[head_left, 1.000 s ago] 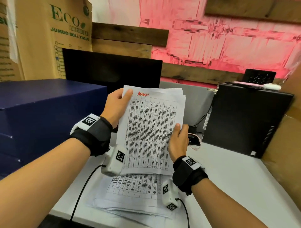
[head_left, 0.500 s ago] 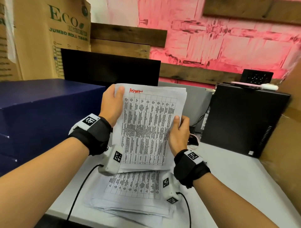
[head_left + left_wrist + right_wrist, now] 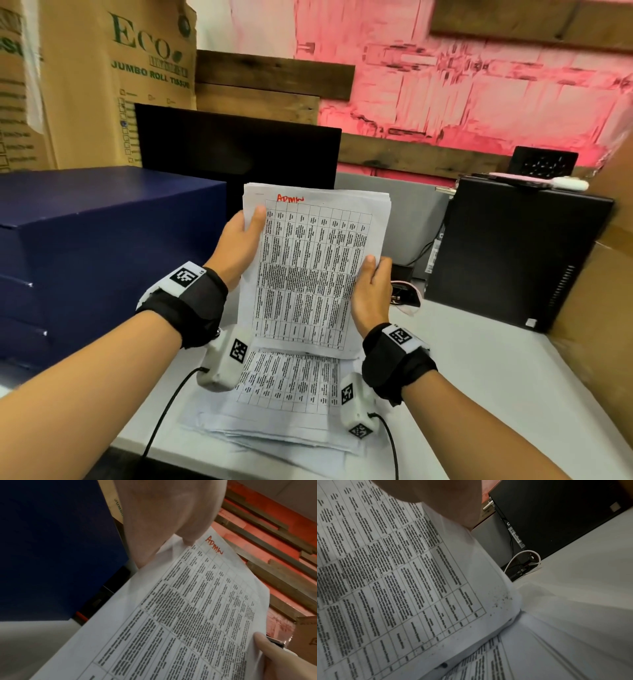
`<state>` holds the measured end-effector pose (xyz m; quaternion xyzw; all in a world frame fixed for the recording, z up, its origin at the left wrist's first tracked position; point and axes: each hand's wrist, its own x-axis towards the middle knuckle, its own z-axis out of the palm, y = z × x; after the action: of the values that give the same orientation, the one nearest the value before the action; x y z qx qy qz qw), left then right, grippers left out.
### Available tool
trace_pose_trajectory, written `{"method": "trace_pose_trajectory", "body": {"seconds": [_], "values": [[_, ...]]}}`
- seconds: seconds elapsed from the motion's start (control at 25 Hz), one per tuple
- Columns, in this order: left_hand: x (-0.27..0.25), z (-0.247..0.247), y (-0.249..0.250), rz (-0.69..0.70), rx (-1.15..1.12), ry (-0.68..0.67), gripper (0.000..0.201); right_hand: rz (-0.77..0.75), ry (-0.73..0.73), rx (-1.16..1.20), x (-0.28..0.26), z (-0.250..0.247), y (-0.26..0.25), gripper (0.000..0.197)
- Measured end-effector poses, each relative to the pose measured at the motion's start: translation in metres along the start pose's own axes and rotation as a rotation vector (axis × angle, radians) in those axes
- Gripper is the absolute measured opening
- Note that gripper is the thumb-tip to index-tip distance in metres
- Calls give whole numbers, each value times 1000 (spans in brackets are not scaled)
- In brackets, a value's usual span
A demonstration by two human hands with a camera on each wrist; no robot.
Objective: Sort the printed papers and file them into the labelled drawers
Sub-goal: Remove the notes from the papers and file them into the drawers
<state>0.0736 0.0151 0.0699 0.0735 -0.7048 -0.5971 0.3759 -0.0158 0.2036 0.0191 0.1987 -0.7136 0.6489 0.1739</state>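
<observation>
- Left hand (image 3: 239, 246): grips the left edge of a held sheaf of printed papers (image 3: 311, 270), thumb laid on the front near the top, fingers behind.
- Right hand (image 3: 371, 291): grips the sheaf's right edge lower down, thumb on the front; the left wrist view shows that thumb on the margin.
- Sheaf: several sheets, held upright and tilted slightly, above the bench (image 3: 479, 377). Top sheet is a printed table with "ADMIN" (image 3: 290, 198) handwritten in red at its head.
- Loose pile of printed papers (image 3: 284, 407): lies flat on the bench directly under the sheaf, edges uneven. Right wrist view shows the sheaf's lower corner just above this pile.
- Dark blue boxes (image 3: 102, 246): stacked at left on the bench.
- Black monitor (image 3: 239, 150): behind the sheaf.
- Black computer tower (image 3: 513, 253): at right, standing on the bench.
- Cardboard carton (image 3: 113, 85) printed "ECO JUMBO ROLL TISSUE": rear left.
</observation>
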Motion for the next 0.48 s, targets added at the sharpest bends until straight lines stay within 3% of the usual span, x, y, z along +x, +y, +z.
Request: {"method": "trace_pose_trajectory", "body": {"seconds": [0.08,0.48], "values": [[-5,-1,-4,-21,-16,-28,41,-4,-1,8,-1,0,-2,26],[-19,-22,8,15,-53,117,30,-71,10,37,-6,17,-23,25]]}}
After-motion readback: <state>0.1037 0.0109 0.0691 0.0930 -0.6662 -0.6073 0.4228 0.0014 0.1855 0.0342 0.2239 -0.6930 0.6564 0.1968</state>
